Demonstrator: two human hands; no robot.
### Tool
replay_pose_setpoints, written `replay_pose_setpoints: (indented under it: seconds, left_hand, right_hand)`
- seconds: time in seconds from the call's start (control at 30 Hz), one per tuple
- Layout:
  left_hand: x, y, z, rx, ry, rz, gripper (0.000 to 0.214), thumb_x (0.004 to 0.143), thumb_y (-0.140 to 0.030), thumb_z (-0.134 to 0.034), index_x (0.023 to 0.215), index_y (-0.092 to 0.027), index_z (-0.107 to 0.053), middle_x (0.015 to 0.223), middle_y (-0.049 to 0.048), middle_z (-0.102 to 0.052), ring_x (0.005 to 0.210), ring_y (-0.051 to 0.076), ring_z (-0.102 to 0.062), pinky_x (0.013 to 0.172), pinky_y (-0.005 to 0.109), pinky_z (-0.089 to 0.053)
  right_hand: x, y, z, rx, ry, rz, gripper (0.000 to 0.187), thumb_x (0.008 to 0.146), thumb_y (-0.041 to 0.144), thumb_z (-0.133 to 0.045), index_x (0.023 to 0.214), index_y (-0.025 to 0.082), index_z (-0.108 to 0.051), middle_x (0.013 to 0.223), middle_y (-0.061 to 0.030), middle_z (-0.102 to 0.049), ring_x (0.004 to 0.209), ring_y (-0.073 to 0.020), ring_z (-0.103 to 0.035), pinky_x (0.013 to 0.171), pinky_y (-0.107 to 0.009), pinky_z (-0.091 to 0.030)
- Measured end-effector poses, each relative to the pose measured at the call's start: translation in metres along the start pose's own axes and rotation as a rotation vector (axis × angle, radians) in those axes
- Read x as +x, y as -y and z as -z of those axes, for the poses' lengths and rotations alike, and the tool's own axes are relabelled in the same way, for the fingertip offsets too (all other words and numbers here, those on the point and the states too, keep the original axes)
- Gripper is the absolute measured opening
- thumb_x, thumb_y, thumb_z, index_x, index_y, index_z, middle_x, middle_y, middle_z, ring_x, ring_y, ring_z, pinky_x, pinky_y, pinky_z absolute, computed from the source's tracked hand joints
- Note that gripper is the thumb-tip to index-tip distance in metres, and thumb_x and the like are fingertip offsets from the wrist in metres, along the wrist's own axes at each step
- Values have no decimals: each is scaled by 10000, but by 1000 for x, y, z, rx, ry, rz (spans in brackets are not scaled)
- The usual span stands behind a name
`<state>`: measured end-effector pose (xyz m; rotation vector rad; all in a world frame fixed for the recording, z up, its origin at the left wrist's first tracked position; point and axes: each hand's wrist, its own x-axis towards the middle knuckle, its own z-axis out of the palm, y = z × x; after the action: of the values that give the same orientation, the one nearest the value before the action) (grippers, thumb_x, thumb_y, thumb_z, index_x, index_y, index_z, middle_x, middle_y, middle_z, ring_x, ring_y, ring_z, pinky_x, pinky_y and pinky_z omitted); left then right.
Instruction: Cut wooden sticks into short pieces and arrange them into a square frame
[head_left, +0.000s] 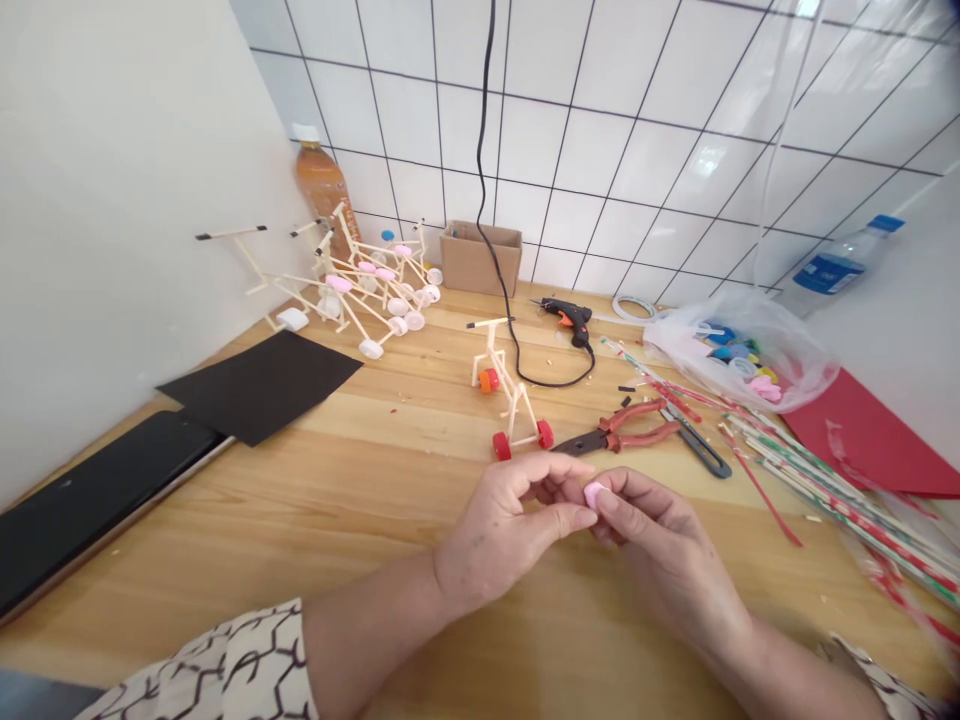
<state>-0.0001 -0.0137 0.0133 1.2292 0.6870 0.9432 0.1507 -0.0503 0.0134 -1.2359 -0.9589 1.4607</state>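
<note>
A small pink piece (596, 494), soft-looking like modelling clay, sits between my fingertips low in the middle of the view. My right hand (667, 545) pinches it between thumb and fingers. From the other side, my left hand (510, 530) meets it with curled fingers and its thumb against the lower edge; those fingers partly hide what they grip. Just beyond my hands stands a small stick tricycle model (517, 392) with red and orange wheels and a black-tipped handlebar. Pliers (619, 430) with red handles lie to its right, beside a craft knife (701, 448).
Several finished stick models (367, 270) crowd the back left by an orange drink bottle (322, 185). A cardboard box (481, 258), glue gun (570, 318) and tape roll (634, 308) are behind. Right: plastic bag of caps (742, 350), wrapped sticks (847, 500), red sheet (874, 430). Left: black sheet (262, 385).
</note>
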Motion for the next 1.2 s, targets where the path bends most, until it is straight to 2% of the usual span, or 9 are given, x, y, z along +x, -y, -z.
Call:
replay_pose_setpoints:
  seconds: [0.1, 0.23, 0.4, 0.5, 0.6, 0.8, 1.1, 1.2]
  left_hand:
    - [1, -2, 4, 50, 23, 1, 232, 719, -152, -663, 951, -164, -671, 765, 14, -629, 714, 124, -610, 681, 246, -512]
    - [3, -1, 7, 85, 41, -62, 80, 707, -139, -675, 778, -146, -709, 787, 39, -630, 735, 128, -610, 678, 240, -511]
    - [2, 0, 5, 66, 33, -83, 36, 667, -112, -705, 688, -129, -682, 711, 18, -618, 662, 105, -594, 649, 229, -503]
    - [2, -1, 4, 64, 50, -77, 36, 702, -125, -680, 738, -129, -683, 720, 19, -620, 665, 107, -601, 641, 226, -502]
    - [4, -3, 6, 130, 85, -81, 168, 699, -143, -694, 867, -152, -695, 761, 21, -632, 699, 110, -597, 673, 229, -495]
    - [7, 1, 11, 201, 48, -140, 89, 667, -149, -721, 755, -147, -705, 764, 35, -631, 733, 127, -579, 700, 249, -475]
    - [4, 4, 10, 301, 136, -275, 69, 725, -110, -648, 781, -143, -670, 769, 31, -611, 713, 117, -581, 691, 247, -487]
    - [5, 2, 11, 300, 115, -257, 67, 726, -128, -656, 790, -136, -672, 770, 33, -615, 715, 117, -581, 682, 239, -477]
  right_hand:
    - [1, 1, 0, 10, 29, -38, 200, 733, 358, -683, 690, 169, -636, 589, 21, -509, 556, -95, -380, 548, -236, -296]
    - [0, 1, -1, 43, 39, -69, 199, 689, 350, -720, 702, 162, -655, 592, 11, -538, 548, -94, -408, 539, -235, -303]
    - [-2, 3, -4, 81, 33, -113, 198, 651, 331, -744, 676, 155, -655, 560, 15, -538, 531, -89, -409, 537, -233, -306]
    - [-1, 5, -5, 96, 24, -115, 203, 637, 328, -750, 639, 154, -646, 553, 16, -534, 524, -87, -401, 526, -233, -294]
    - [0, 6, -6, 98, 30, -113, 223, 646, 346, -743, 612, 152, -637, 549, 18, -523, 514, -84, -378, 510, -233, -281]
    - [1, 6, -3, 62, 41, -118, 249, 671, 386, -725, 654, 149, -651, 568, 8, -535, 526, -88, -396, 511, -232, -287]
    - [1, 1, 1, -12, 70, -83, 204, 677, 326, -722, 637, 152, -623, 536, 33, -505, 507, -76, -377, 501, -228, -275]
    - [3, 3, 0, 14, 78, -90, 213, 683, 333, -714, 634, 149, -619, 542, 27, -516, 501, -75, -384, 494, -228, -272]
